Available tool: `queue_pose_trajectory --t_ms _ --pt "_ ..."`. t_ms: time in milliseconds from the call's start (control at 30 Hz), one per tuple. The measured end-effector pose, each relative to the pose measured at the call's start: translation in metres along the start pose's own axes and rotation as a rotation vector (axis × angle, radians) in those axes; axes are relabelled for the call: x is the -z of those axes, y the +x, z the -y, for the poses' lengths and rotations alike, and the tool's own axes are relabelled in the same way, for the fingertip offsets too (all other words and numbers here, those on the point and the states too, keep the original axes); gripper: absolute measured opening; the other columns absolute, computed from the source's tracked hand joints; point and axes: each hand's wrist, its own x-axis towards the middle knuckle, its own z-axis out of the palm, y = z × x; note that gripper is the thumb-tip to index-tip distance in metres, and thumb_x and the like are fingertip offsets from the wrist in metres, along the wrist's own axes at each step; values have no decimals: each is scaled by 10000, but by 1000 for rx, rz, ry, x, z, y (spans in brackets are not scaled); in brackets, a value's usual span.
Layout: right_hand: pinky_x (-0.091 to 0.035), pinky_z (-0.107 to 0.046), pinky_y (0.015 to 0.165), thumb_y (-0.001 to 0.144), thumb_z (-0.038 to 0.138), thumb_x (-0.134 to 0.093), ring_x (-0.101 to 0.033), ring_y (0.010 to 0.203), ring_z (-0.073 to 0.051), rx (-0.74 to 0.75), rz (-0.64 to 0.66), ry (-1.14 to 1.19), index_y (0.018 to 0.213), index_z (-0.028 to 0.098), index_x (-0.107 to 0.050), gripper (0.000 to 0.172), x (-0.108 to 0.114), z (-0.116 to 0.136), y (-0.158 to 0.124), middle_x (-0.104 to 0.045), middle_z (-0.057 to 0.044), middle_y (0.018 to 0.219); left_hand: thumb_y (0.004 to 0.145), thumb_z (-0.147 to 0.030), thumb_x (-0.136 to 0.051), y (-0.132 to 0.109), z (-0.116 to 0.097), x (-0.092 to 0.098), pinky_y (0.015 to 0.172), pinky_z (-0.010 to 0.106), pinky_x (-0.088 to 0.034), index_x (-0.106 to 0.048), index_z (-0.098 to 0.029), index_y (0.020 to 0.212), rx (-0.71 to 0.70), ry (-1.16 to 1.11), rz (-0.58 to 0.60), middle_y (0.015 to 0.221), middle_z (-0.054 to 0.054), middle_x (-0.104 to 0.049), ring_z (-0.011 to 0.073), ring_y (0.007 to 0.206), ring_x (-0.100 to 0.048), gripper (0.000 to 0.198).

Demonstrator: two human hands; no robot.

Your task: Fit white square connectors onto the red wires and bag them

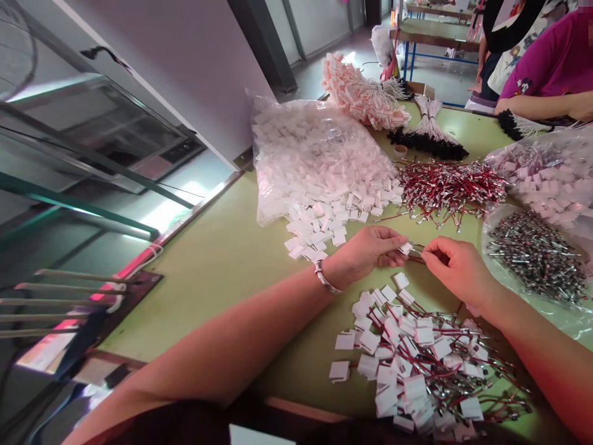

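Note:
Between thumb and fingers my left hand (377, 246) grips a small white plastic connector housing (406, 248). My right hand (456, 266) is just to its right, fingertips pinched on a thin wire (417, 250) whose metal end meets the housing; how deep it sits in there I cannot tell. Below both hands lies a heap of white housings with red and dark wires (417, 352) attached. Loose white housings (315, 228) spill from a clear bag (273, 179) beyond my left hand. A pile of red wires with metal terminals (451, 188) lies behind my hands.
At the right are a clear bag of dark metal-ended parts (537, 256) and a bag of white housings (551, 179). Bundled white wires (428, 127) and a tape roll (400, 151) lie at the back. A co-worker's arm (542, 106) rests at the far right. Upright rods (74, 303) stand at the left edge.

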Motion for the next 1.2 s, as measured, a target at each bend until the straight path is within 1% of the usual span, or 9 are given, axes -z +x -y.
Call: queue_pose_trajectory --t_ms 100,200,300,533,733,833,967,1100,1200 --pt "-357 -281 571 878 240 -482 -534 571 -143 181 -116 -247 757 189 -586 168 -2 -4 -1 -636 -25 657 884 -189 -617 -1 0 -1 511 193 -434 -626 -125 826 -10 11 -27 584 -2 -678 54 470 -585 86" --pt "-336 -300 562 935 229 -398 -540 594 -168 346 -158 -491 755 174 -588 268 -4 -7 -2 -625 -60 668 880 -197 -618 -1 1 -1 471 177 -413 -626 -124 799 -9 20 -2 582 -4 -677 47 456 -580 109" --pt "-326 -305 555 958 215 -353 -533 593 -176 381 -144 -577 750 171 -581 311 -6 -7 0 -614 -69 662 867 -225 -630 0 2 -1 433 174 -397 -609 -124 728 -35 64 57 565 -4 -665 47 431 -572 173" --pt "-340 -271 553 904 202 -428 -524 565 -155 235 -36 -333 787 189 -545 167 -9 -4 -3 -618 -33 652 807 -307 -688 -2 6 1 427 180 -420 -595 -135 739 -97 199 163 540 -11 -647 65 433 -579 207" --pt "-326 -267 556 875 202 -456 -495 560 -145 112 54 -260 742 203 -518 146 -6 4 -8 -584 -17 634 809 -299 -672 -9 9 1 431 185 -429 -582 -138 765 -130 253 163 537 -21 -637 70 435 -581 189" --pt "-306 -257 534 893 273 -465 -433 519 -124 62 110 -186 688 210 -491 216 -1 8 -7 -514 19 572 803 -299 -680 -8 7 5 434 188 -423 -607 -131 794 -155 259 191 553 -21 -639 64 428 -568 184" --pt "-292 -260 530 914 362 -442 -385 509 -114 103 155 -114 606 208 -465 345 5 4 -4 -452 33 530 806 -330 -686 -6 5 11 437 184 -415 -609 -126 804 -120 185 232 572 -14 -647 51 425 -549 218" --pt "-341 -240 570 899 247 -398 -470 567 -106 153 241 38 743 194 -568 236 8 3 -3 -571 19 629 807 -325 -688 -5 5 12 435 179 -408 -599 -128 784 -96 146 227 559 -16 -639 44 419 -536 217" --pt "-305 -239 532 876 221 -413 -402 505 -96 162 211 -25 674 195 -528 234 4 4 -5 -502 38 553 796 -297 -694 -5 6 9 427 181 -404 -590 -138 783 -114 187 194 540 -24 -631 50 417 -544 191"
